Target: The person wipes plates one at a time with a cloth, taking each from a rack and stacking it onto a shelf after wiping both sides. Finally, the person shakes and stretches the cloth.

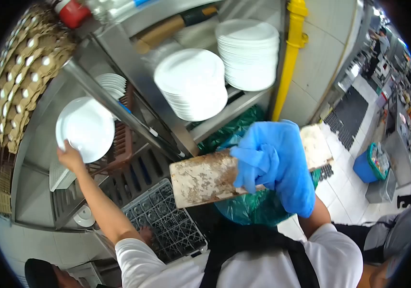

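Observation:
My left hand [72, 157] grips the lower edge of a round white plate [86, 126] on the left, in front of a brown rack [124, 139] with more white plates standing in it. A blue cloth [282, 158] hangs over and around my right hand, hiding its fingers; the cloth is bunched at the front. Behind the cloth lies a stained whitish board [205, 177]. Beneath the board a green bag [248, 209] lines a bin.
Two tall stacks of white plates [191, 84] stand on a metal shelf. A yellow pipe [287, 62] runs beside them. Egg trays [30, 81] hang at the far left. A grid glass rack [164, 218] sits low; a person's hand [146, 234] is near it. Other people are at both sides.

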{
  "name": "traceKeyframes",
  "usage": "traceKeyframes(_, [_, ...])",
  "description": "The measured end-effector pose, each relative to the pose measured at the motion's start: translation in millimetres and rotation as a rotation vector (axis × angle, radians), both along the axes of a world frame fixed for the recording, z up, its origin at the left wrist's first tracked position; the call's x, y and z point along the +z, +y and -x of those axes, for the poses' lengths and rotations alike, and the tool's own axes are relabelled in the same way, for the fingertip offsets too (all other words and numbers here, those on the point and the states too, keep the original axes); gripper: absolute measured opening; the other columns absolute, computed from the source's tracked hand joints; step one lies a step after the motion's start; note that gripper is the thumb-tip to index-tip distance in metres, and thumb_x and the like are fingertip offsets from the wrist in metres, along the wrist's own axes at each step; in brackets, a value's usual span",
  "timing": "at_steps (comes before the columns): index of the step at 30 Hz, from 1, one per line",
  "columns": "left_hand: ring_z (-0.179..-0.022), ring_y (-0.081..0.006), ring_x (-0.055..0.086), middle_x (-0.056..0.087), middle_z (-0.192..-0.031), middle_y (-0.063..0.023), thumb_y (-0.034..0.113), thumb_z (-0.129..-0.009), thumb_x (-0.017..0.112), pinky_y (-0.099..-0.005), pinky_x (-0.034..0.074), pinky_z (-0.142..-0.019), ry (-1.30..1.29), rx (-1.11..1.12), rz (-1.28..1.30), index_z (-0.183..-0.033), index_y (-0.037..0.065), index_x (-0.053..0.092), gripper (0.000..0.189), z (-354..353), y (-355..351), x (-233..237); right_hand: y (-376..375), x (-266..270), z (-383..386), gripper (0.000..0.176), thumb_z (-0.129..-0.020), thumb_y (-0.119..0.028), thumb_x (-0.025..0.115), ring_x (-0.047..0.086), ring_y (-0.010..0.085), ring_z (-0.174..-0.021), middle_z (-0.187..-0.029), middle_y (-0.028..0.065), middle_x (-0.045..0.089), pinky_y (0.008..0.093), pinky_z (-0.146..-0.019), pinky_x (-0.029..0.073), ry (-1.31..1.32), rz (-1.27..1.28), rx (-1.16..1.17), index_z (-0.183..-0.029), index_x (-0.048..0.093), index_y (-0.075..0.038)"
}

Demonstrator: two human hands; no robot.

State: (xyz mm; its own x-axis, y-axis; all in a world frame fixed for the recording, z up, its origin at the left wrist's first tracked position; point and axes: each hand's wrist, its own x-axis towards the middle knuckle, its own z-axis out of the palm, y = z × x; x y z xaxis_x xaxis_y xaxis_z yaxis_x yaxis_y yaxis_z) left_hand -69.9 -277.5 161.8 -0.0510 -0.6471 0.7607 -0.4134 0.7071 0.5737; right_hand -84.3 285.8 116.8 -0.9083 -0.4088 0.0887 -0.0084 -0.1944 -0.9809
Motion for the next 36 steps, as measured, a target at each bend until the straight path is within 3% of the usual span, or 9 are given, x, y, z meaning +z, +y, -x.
traceKeyframes(5, [-0.086,-0.0259,0.061,0.062,-0.098,-0.0224,0.022,-0.085,0.064,-0.039,0.051,-0.075,0.289,-0.076,-0.39,-0.111,-0.01,0.055,0.042,-57.0,46.7,-11.7,23.3,15.1,0.5,0.02,-0.081,-0.017,0.065,0.061,0.0196,-0.071,-0.08,0.0101,0.06,0.0308,-0.065,0.046,0.244,-0.218,0.188,-0.089,0.056,-0.001])
traceKeyframes(9, [-0.094,-0.0289,0.06,0.06,-0.109,-0.0207,0.013,-0.084,0.064,-0.0403,0.051,-0.081,0.596,-0.246,-0.509,-0.113,-0.012,0.053,0.039,-104.7,70.6,-34.6,53.9,5.9,-15.3,0.019,-0.08,-0.017,0.064,0.06,0.0205,-0.07,-0.08,0.0094,0.059,0.0322,-0.063,0.044,0.373,-0.289,0.04,-0.089,0.056,-0.003])
traceKeyframes(13, [-0.101,-0.0308,0.058,0.056,-0.115,-0.0224,0.015,-0.088,0.06,-0.0437,0.05,-0.085,0.569,-0.34,-0.518,-0.12,-0.012,0.048,0.044,-137.5,149.0,-55.7,66.0,-5.8,-26.3,0.018,-0.079,-0.018,0.063,0.059,0.0213,-0.069,-0.08,0.0087,0.057,0.0336,-0.062,0.041,0.488,-0.399,-0.099,-0.09,0.057,-0.004])
traceKeyframes(22, [-0.103,-0.0314,0.059,0.055,-0.118,-0.0218,0.023,-0.093,0.047,-0.0424,0.048,-0.088,0.352,-1.045,-1.268,-0.124,-0.01,0.043,0.045,-117.9,335.0,-127.2,69.5,24.8,-18.8,0.017,-0.077,-0.019,0.061,0.056,0.0231,-0.066,-0.08,0.0072,0.055,0.0367,-0.059,0.035,0.882,-0.871,-0.035,-0.091,0.058,-0.008])
traceKeyframes(25, [-0.104,-0.0313,0.058,0.056,-0.117,-0.0218,0.02,-0.092,0.047,-0.0401,0.048,-0.09,0.284,-1.169,-1.328,-0.122,-0.011,0.044,0.043,-107.3,384.6,-134.2,40.7,-2.9,-31.8,0.026,-0.074,-0.021,0.062,0.054,0.0295,-0.069,-0.085,0.013,0.053,0.0396,-0.06,0.034,0.417,-0.065,-0.18,-0.094,0.057,-0.005])
traceKeyframes(26, [-0.107,-0.0329,0.057,0.054,-0.12,-0.0231,0.027,-0.092,0.047,-0.0412,0.046,-0.092,0.282,-1.229,-1.386,-0.126,-0.01,0.042,0.05,-107.7,391.8,-135.3,46.4,-6.8,-32.4,0.026,-0.074,-0.021,0.062,0.054,0.0295,-0.069,-0.085,0.013,0.053,0.0396,-0.06,0.034,0.425,-0.067,-0.171,-0.094,0.057,-0.005])
traceKeyframes(29, [-0.112,-0.034,0.053,0.05,-0.126,-0.0237,0.032,-0.092,0.044,-0.0418,0.043,-0.097,0.511,-1.444,-1.505,-0.132,-0.009,0.035,0.058,-112.4,410.2,-133.5,79.4,-5.5,-31.4,0.034,-0.064,-0.018,0.066,0.048,0.0352,-0.075,-0.083,0.0171,0.051,0.0386,-0.07,0.042,0.824,-0.715,-0.23,-0.092,0.057,-0.001])
traceKeyframes(30, [-0.12,-0.0354,0.047,0.043,-0.134,-0.0238,0.039,-0.092,0.039,-0.0448,0.038,-0.101,0.489,-1.473,-1.512,-0.137,-0.006,0.029,0.064,-111.6,413.0,-136.9,85.2,-33.9,-13.3,0.028,-0.064,-0.013,0.063,0.048,0.0349,-0.081,-0.084,0.0171,0.051,0.0384,-0.07,0.043,1.051,-0.612,-0.147,-0.088,0.059,-0.001])
traceKeyframes(36, [-0.123,-0.0349,0.043,0.04,-0.137,-0.0212,0.038,-0.091,0.041,-0.0452,0.035,-0.103,0.574,-1.632,-1.511,-0.138,-0.004,0.028,0.064,-96.7,435.1,-130.7,50.6,-63.5,-3.7,0.013,-0.067,-0.007,0.058,0.052,0.0275,-0.087,-0.087,0.011,0.055,0.0389,-0.075,0.043,0.843,-1.692,-0.361,-0.08,0.061,-0.005])
